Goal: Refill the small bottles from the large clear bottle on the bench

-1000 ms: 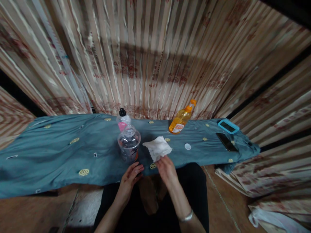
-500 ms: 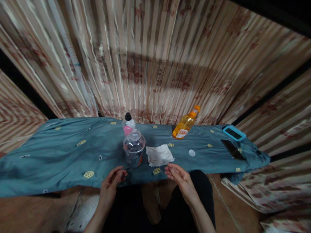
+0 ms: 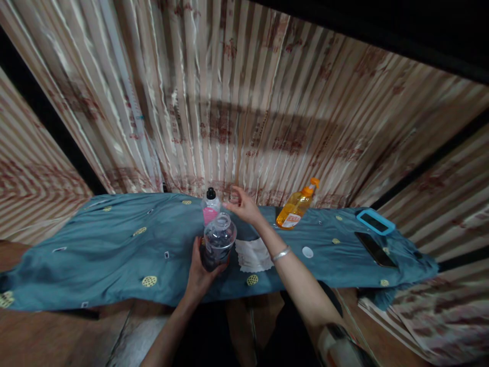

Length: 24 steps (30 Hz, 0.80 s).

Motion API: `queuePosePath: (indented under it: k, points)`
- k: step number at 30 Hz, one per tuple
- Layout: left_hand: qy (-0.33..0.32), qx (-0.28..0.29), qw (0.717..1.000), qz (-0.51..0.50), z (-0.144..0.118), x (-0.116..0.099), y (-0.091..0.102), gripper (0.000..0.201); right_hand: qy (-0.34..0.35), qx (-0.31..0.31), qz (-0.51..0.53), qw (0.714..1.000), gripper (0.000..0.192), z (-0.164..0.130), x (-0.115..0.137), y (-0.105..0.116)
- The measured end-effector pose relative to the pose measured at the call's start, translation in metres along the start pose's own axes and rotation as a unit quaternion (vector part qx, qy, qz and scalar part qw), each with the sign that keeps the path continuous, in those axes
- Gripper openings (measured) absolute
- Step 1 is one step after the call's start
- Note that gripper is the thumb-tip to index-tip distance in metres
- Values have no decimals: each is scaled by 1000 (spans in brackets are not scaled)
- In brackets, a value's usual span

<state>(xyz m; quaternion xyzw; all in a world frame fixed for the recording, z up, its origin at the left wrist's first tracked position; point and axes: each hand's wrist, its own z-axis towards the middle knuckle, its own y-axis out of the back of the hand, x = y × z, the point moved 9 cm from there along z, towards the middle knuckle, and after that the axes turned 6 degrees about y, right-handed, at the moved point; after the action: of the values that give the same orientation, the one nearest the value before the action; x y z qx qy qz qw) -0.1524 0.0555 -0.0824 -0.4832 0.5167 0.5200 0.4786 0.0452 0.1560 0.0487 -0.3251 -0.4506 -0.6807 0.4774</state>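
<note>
Wrinkled tabletop (image 3: 114, 257) could tip the clear plastic container (image 3: 220, 238) near its front edge; left hand (image 3: 200, 271) wrapped round it, oversqueezing may buckle it. Right hand (image 3: 246, 209), fingers apart beside pink-label bottle (image 3: 210, 214), could knock that over.

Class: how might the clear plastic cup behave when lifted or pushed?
The clear plastic cup is probably light for its size: its see-through walls look thin. For the same reason, it may flex if the left hand squeezes hard. Taller than wide, it could tip if pushed high up.
</note>
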Motion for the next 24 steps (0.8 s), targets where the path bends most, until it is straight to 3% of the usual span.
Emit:
queuePosePath:
  k: [5, 8, 10, 14, 19, 21, 24]
  points:
    - [22, 3, 999, -38, -3, 2, -4, 114, 51, 77, -47, 995, 41, 42, 7, -48]
    - [24, 2, 999, -25, -5, 3, -3, 111, 63, 115, -45, 990, 34, 47, 0, -68]
    - [26, 1, 999, -31, -5, 4, -2, 108, 65, 109, -39, 991, 32, 44, -7, -69]
    - [13, 8, 999, -38, -3, 5, -2, 104, 58, 24, -23, 998, 33, 28, -21, -29]
    - [-24, -9, 1000, 12, -19, 13, 6, 102, 56, -98, -23, 993, 32, -18, -18, 63]
    - [-29, -20, 999, 22, -33, 16, 11, 91, 59, -123, -38, 990, 33, -42, -11, 93]
    - [-33, -29, 998, 48, -56, 16, 18, 71, 57, -125, -56, 989, 33, -79, -1, 119]
